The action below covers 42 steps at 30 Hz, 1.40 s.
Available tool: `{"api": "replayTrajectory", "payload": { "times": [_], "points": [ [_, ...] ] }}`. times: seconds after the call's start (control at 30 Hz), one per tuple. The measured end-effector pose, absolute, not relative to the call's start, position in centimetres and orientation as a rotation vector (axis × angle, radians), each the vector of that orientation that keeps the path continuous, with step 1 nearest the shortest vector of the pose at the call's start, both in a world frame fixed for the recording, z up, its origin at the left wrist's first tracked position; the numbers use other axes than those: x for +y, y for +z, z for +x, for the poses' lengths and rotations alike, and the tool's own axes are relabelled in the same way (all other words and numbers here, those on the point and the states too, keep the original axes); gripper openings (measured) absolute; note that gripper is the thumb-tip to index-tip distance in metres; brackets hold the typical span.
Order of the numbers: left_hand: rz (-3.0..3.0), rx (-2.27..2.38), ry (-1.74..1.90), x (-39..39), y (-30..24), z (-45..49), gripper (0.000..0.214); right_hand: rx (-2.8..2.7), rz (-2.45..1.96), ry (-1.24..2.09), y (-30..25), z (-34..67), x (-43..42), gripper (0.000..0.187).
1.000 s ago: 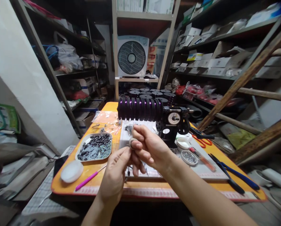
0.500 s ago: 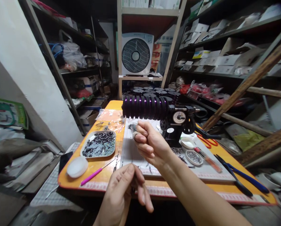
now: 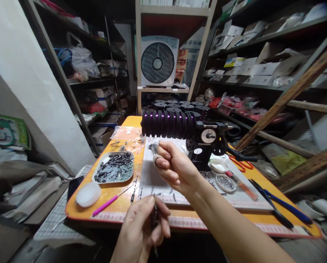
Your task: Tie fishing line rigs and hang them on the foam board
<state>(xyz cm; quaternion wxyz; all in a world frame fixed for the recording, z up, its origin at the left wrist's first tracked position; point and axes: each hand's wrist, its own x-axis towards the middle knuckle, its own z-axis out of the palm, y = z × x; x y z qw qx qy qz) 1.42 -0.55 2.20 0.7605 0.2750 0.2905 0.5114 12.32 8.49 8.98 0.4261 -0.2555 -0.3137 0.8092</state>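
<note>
My left hand (image 3: 144, 223) is closed in a pinch low in front of the table edge. Between its thumb and fingers shows a small dark slender piece (image 3: 154, 212), partly hidden. My right hand (image 3: 170, 162) is raised over the white board (image 3: 149, 175), its fingers curled together; a pale wrap (image 3: 158, 157) circles one finger. Whatever the right fingers grip is too fine to make out. Just above it is a black winding device (image 3: 204, 137) with a row of dark spools (image 3: 169, 124) carrying purple thread. Small dark parts (image 3: 173, 196) lie on the board near both hands.
Left on the orange table (image 3: 116, 208) are a tray of small dark and grey parts (image 3: 114, 166), a translucent lid (image 3: 88, 194) and a pink-handled tool (image 3: 105, 205). At right lie a dish of metal bits (image 3: 225, 183), blue-handled pliers (image 3: 286, 208) and orange-handled scissors (image 3: 244, 166).
My left fingers have curled in more, and the dark piece in them now shows. The right hand has stayed nearly still, raised in the same place.
</note>
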Motion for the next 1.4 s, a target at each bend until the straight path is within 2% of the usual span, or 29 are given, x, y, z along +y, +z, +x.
{"api": "replayTrajectory", "payload": {
  "times": [0.1, 0.23, 0.4, 0.67, 0.73, 0.9, 1.03, 1.23, 1.4],
  "points": [
    [0.664, 0.736, 1.219, -0.1, 2.6, 1.4, 0.034, -0.794, -0.628, 2.013, 9.0, 12.6, 8.5, 0.036],
    [0.671, 0.78, 1.192, 0.3, 3.2, 1.5, 0.046, -0.793, -0.632, 2.01, 9.2, 12.8, 8.4, 0.037],
    [0.727, 0.848, 1.229, 0.3, 3.4, 1.9, 0.024, -0.793, -0.632, 1.995, 8.9, 13.0, 8.4, 0.037],
    [0.645, 0.79, 1.22, -0.4, 3.1, 2.2, 0.023, -0.916, -0.641, 1.946, 8.2, 12.8, 8.7, 0.035],
    [0.619, 0.791, 1.219, -0.3, 2.5, 2.0, 0.021, -1.175, -0.637, 1.831, 8.1, 13.6, 8.9, 0.031],
    [0.6, 0.75, 1.308, 0.1, 0.5, 1.3, 0.031, -1.526, -0.94, 1.105, 7.6, 16.3, 8.6, 0.037],
    [0.617, 0.778, 1.31, -0.1, 0.3, 1.0, 0.028, -1.722, -1.127, 0.91, 6.5, 16.4, 8.5, 0.036],
    [0.702, 0.833, 1.275, -0.4, 0.5, 0.7, 0.022, -1.843, -1.207, 1.035, 5.2, 15.3, 10.8, 0.05],
    [0.742, 0.802, 1.22, 0.1, -0.3, 0.3, 0.042, -1.754, -1.115, 1.173, 4.7, 15.2, 11.2, 0.034]
  ]
}}
